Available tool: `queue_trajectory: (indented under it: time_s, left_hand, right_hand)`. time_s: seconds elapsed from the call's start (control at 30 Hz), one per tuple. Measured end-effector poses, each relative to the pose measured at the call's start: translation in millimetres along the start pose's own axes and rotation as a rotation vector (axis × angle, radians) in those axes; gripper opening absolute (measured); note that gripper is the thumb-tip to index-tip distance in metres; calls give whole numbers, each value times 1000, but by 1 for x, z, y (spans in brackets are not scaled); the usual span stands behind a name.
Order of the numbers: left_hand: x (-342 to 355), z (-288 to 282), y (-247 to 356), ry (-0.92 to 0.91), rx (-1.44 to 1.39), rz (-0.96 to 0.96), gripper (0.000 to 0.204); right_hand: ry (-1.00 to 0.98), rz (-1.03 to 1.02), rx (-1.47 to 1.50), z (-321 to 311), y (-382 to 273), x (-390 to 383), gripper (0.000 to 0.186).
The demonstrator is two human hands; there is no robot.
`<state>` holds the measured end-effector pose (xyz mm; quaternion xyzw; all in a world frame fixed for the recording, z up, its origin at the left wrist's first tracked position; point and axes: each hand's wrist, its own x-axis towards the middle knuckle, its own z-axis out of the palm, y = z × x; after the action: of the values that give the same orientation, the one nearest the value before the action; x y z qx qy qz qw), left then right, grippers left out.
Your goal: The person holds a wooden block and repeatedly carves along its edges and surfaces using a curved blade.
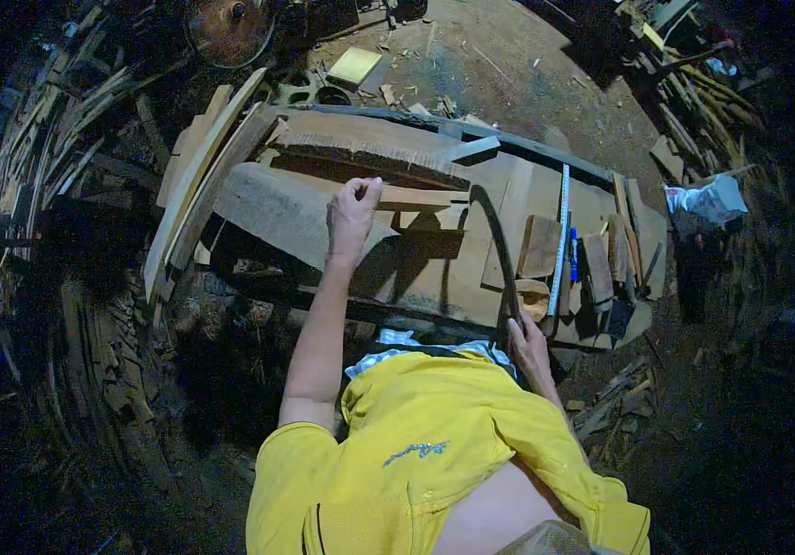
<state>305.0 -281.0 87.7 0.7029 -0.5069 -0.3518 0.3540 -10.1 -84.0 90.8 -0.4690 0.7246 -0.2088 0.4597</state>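
Observation:
My left hand [353,215] is closed above the middle of the wooden workbench [499,166], near a pale narrow wooden strip [421,198]; what its fingers hold, if anything, I cannot make out. My right hand [527,340] grips the lower end of a long, dark curved strip [497,240] at the bench's near edge, right of my waist. The strip's upper end reaches the pale piece's right end. A wide grey board [273,222] lies under and left of my left arm.
A white measuring rule [559,254], a blue marker [573,254] and wooden blocks [538,242] lie at the bench's right. Long planks [203,176] lean along its left end. Wood scrap piles [74,148] flank me. A yellow square board [353,67] and a white bag [703,199] are beyond the bench.

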Motion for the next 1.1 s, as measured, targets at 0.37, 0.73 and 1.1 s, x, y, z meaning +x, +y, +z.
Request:
queue_trajectory:
  time_s: [0.37,0.73,1.1]
  left_hand:
    - [-37,-8,-2,-280,4,294,43]
    - [-59,-17,12,-188,150,367,36]
    - [-55,-18,19,-199,102,237,38]
  right_hand:
    - [115,-231,-76,29,-84,-5,42]
    - [-115,-390,-253,72,-94,48,31]
    - [-153,-224,-413,66,-40,120,37]
